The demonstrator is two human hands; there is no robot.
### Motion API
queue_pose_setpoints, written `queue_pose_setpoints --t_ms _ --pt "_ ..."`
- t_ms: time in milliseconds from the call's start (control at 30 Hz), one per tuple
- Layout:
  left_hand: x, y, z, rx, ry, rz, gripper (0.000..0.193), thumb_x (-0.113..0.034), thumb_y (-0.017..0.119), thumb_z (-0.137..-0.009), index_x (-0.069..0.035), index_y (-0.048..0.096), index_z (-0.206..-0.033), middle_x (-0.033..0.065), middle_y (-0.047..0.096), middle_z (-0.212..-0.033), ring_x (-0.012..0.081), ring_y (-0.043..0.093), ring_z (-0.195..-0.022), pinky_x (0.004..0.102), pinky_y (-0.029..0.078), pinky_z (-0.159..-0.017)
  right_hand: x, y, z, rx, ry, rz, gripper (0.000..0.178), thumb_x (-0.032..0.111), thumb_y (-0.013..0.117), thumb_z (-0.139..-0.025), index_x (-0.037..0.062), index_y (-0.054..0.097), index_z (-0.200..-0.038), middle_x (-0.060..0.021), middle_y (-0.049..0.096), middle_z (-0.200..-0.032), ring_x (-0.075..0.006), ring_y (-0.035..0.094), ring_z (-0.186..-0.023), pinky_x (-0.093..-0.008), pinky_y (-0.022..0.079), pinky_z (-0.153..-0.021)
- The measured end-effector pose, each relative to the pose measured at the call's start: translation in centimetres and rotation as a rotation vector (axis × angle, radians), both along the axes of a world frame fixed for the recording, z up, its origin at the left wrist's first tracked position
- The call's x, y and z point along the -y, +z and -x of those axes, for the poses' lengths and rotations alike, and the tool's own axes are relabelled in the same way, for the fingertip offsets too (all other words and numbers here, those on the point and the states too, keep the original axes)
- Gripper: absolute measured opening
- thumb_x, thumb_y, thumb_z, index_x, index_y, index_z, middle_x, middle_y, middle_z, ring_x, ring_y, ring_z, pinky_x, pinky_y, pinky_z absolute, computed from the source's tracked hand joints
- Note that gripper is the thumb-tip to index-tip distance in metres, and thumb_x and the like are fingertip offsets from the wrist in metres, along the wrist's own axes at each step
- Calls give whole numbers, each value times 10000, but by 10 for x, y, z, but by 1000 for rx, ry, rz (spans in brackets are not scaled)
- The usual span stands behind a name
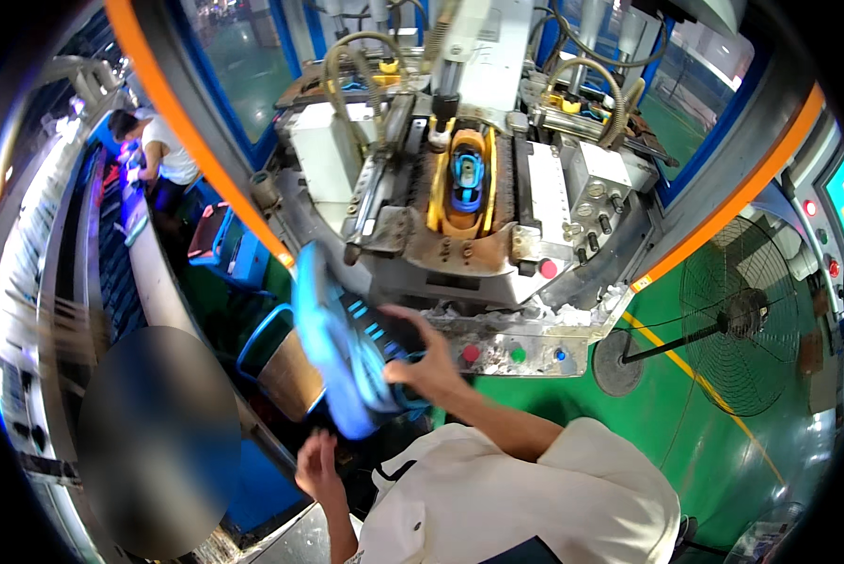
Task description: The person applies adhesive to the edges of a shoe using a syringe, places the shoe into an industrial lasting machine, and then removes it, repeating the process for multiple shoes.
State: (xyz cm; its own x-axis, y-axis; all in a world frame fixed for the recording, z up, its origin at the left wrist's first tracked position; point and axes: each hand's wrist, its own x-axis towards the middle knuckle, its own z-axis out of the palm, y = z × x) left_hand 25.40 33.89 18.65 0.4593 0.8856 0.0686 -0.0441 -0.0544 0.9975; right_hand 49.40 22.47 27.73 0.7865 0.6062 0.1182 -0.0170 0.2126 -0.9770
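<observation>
A blue sports shoe (pixel 326 329) with a thick light-blue sole is held up in front of the machine, tilted, its sole facing left. My right hand (pixel 428 362) grips it around the dark upper, thumb on the near side. Just below the shoe's lower end is my left hand (pixel 319 466), raised and apart from it, fingers loosely bent with nothing visible in them. In the middle of the machine, another blue shoe or upper (pixel 467 179) sits between orange-yellow side pads (pixel 488 188).
A white and grey press (pixel 483 56) stands ahead, framed by orange-edged posts (pixel 732 211). Its front ledge carries coloured push buttons (pixel 518 355) and white scraps (pixel 563 310). Right stands a floor fan (pixel 741 315). Left are blue-framed carts (pixel 243 254), a conveyor (pixel 149 254) and a seated person (pixel 166 155).
</observation>
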Motion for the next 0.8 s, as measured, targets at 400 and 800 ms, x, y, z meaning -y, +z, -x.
queue_pose_setpoints --t_ms 400,800 --pt "-12 -14 -511 -182 -464 -304 643 -303 770 -788 62 517 -1254 208 642 -1141 269 639 -1019 349 509 -853 206 4 -176 164 -946 -30 669 83 744 -694 -14 493 -1307 -78 584 -1135 -147 562 -973 -286 446 -900" --pt "-53 -28 -600 -139 -656 444 420 -143 792 -685 35 626 -1027 141 687 -937 273 675 -849 417 552 -732 177 30 -276 172 -1038 361 566 75 752 -713 -43 534 -1221 -102 652 -976 -145 623 -828 -278 521 -767"
